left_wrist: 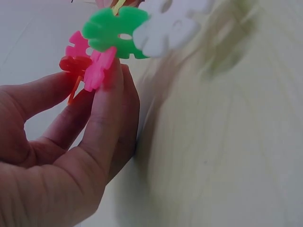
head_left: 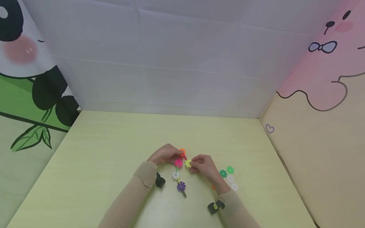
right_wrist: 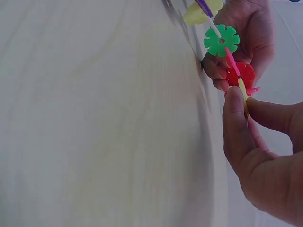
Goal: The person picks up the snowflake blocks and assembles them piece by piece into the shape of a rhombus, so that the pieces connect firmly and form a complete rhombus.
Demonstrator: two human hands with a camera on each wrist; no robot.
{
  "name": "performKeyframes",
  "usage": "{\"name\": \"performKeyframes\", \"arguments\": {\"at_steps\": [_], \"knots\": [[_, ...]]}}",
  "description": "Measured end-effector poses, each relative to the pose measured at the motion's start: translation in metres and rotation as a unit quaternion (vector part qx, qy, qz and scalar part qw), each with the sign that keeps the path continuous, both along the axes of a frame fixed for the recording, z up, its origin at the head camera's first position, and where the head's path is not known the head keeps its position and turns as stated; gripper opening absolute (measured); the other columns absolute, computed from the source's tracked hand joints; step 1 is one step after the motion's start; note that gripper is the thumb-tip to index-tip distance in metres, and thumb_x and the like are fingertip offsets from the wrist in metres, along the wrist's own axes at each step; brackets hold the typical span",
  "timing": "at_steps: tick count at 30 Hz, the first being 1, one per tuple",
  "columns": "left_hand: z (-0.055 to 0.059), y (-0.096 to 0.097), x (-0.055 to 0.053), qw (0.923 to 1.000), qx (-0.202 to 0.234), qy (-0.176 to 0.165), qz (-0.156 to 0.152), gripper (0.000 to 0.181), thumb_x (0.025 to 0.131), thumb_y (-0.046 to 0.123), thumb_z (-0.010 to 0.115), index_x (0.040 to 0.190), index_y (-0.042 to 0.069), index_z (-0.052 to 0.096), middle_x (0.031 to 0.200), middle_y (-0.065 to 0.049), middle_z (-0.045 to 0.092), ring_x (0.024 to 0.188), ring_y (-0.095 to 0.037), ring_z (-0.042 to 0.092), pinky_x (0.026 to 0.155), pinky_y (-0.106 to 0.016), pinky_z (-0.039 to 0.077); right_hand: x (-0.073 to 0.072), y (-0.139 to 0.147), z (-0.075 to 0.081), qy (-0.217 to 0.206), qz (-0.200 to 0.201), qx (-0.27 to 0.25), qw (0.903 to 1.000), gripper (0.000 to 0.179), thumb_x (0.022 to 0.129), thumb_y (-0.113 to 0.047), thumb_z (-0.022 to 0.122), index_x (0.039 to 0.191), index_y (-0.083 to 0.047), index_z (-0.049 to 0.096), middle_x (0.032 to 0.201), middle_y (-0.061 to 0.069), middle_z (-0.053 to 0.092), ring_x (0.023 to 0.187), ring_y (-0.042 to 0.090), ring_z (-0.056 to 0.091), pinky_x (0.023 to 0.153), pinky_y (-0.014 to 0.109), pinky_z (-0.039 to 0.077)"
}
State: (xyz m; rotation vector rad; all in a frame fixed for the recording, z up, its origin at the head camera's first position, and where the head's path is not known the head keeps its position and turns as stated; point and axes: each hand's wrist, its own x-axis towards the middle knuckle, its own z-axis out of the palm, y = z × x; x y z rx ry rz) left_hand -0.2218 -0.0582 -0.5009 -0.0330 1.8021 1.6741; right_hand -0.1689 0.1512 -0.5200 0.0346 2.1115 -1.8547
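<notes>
A chain of notched plastic snowflake discs hangs from my left hand (head_left: 167, 154), which pinches it by its upper end. In the head view the chain has an orange disc (head_left: 182, 152), a pink disc (head_left: 178, 162), a white disc (head_left: 175, 175) and a purple disc (head_left: 181, 186). Edge-on pieces sit between them, including a green disc (right_wrist: 221, 41). My right hand (head_left: 204, 166) pinches a yellow disc (head_left: 188, 163) between thumb and finger. From the right wrist, that disc is edge-on against a red disc (right_wrist: 242, 75); whether they interlock I cannot tell.
Several loose discs lie on the tabletop (head_left: 114, 142) right of my right hand: a dark green disc (head_left: 223, 173), a light green disc (head_left: 230, 170), white discs (head_left: 234, 186) and an orange disc (head_left: 214, 187) partly behind the wrist. A white sheet (head_left: 185, 63) hangs behind.
</notes>
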Motion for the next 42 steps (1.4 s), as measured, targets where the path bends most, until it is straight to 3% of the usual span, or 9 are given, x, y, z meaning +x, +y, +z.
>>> {"name": "performKeyframes", "arguments": {"at_steps": [8, 17, 42], "knots": [[0.002, 0.002, 0.001, 1.0000, 0.004, -0.004, 0.006, 0.019, 0.089, 0.014, 0.067, 0.093, -0.004, 0.071, 0.087, -0.013, 0.068, 0.069, -0.015, 0.062, 0.062, -0.027, 0.052, 0.002, -0.002, 0.004, -0.001, -0.014, -0.012, 0.9998, 0.017, 0.088, -0.002, 0.066, 0.100, 0.009, 0.060, 0.083, 0.019, 0.067, 0.077, 0.031, 0.068, 0.071, 0.039, 0.055], [0.004, 0.003, 0.003, 1.0000, -0.005, 0.008, 0.001, 0.020, 0.089, 0.014, 0.067, 0.092, -0.006, 0.070, 0.083, -0.011, 0.067, 0.068, -0.014, 0.061, 0.063, -0.027, 0.052, 0.006, -0.009, -0.001, -0.004, -0.068, -0.013, 0.9976, 0.015, 0.085, 0.001, 0.068, 0.097, 0.009, 0.062, 0.080, 0.017, 0.066, 0.073, 0.028, 0.069, 0.067, 0.035, 0.055], [-0.005, 0.000, -0.003, 0.9999, 0.008, -0.005, 0.008, 0.019, 0.089, 0.013, 0.068, 0.093, -0.006, 0.070, 0.087, -0.015, 0.068, 0.069, -0.016, 0.064, 0.062, -0.028, 0.053, 0.007, -0.020, -0.007, 0.015, -0.133, -0.024, 0.9907, 0.011, 0.085, 0.004, 0.069, 0.093, 0.008, 0.064, 0.078, 0.017, 0.066, 0.068, 0.028, 0.069, 0.064, 0.034, 0.056]]}}
